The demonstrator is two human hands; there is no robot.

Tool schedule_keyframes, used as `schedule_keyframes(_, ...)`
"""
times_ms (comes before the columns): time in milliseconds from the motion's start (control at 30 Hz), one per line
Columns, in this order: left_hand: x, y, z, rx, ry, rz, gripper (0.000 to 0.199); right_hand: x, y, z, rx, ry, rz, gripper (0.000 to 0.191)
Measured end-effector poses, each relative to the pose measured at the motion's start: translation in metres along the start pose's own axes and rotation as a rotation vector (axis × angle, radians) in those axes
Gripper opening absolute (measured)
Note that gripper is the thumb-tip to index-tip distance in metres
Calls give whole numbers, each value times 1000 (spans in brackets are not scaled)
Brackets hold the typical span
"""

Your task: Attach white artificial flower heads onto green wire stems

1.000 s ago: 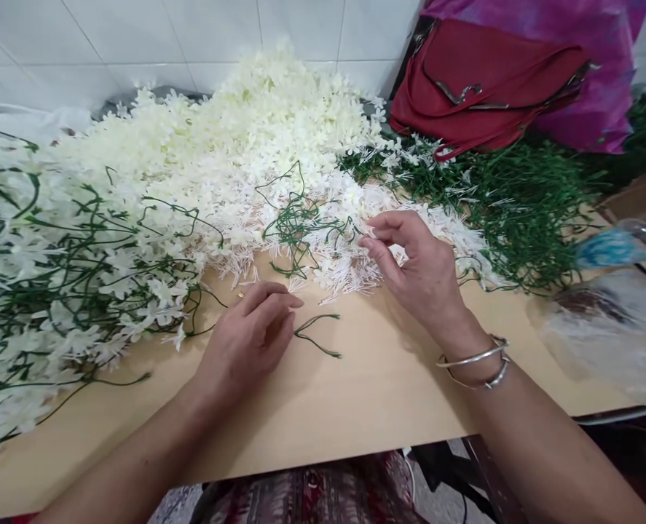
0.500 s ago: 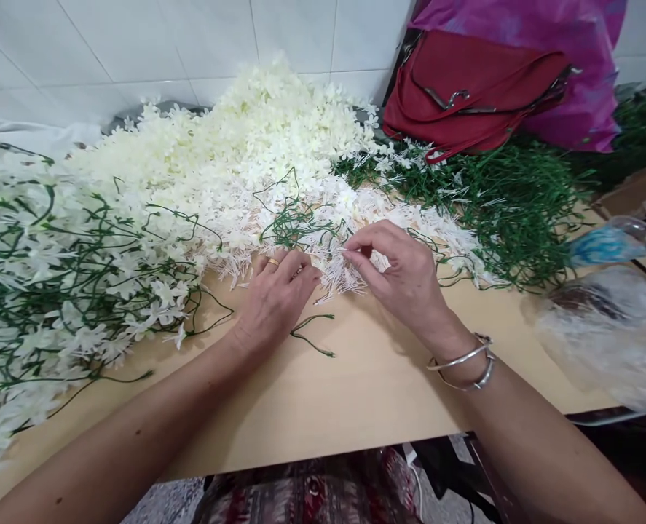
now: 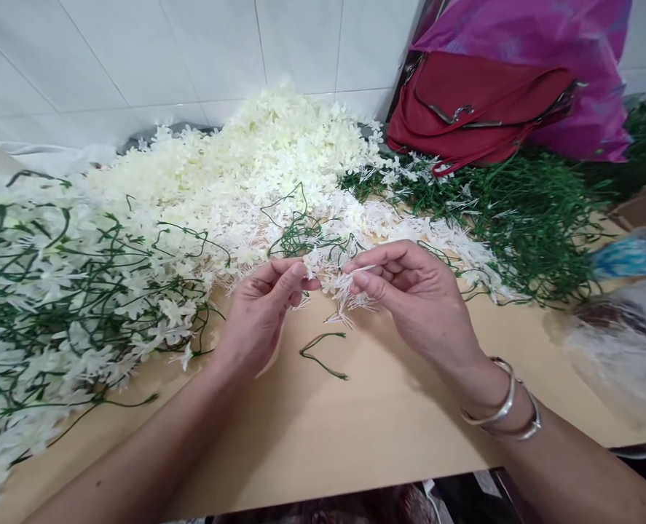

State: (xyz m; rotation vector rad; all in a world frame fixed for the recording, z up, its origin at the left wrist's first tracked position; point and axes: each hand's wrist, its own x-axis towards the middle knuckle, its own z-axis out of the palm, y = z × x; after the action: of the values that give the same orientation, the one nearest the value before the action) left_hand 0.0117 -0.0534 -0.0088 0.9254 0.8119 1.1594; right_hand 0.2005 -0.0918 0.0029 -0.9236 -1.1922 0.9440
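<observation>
Between the thumb and fingers of my left hand [image 3: 262,306] is a small white artificial flower [image 3: 312,263]. My right hand [image 3: 418,295] pinches a thin white stamen piece [image 3: 362,271], its tip pointing toward the flower. The two hands are close together but apart, above the near edge of a heap of loose white stamens [image 3: 347,295]. Below them a forked green plastic stem [image 3: 323,355] lies on the table [image 3: 301,429]. More green stems [image 3: 298,233] lie tangled on the white heap just behind my hands.
Finished-looking white flowers on green stems [image 3: 82,291] are piled at the left. A mound of cream blossoms [image 3: 279,138] reaches the tiled wall. At the right are green stems [image 3: 524,225], a red handbag [image 3: 481,102], a purple bag [image 3: 579,87] and a clear plastic bag [image 3: 628,349].
My left hand has turned up from the heap and now holds a white flower. My right hand has shifted slightly, still pinching a thin white piece. The camera view has tilted up a little.
</observation>
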Motion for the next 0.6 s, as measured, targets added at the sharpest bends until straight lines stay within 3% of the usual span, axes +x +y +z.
schedule_keyframes(100,-3,2,6,-161,-5,-177,31,-2,-1,3,-21,1,-28,12)
schedule_keyframes(233,-8,1,11,-244,-51,-259,29,-5,-3,7,-119,-6,-146,17)
schedule_keyframes(467,-9,-14,8,-187,-139,-254,21,-8,5,8,-268,4,-177,19)
schedule_keyframes(600,-8,-22,2,-17,-135,-121,23,-11,6,9,-398,-9,-222,21)
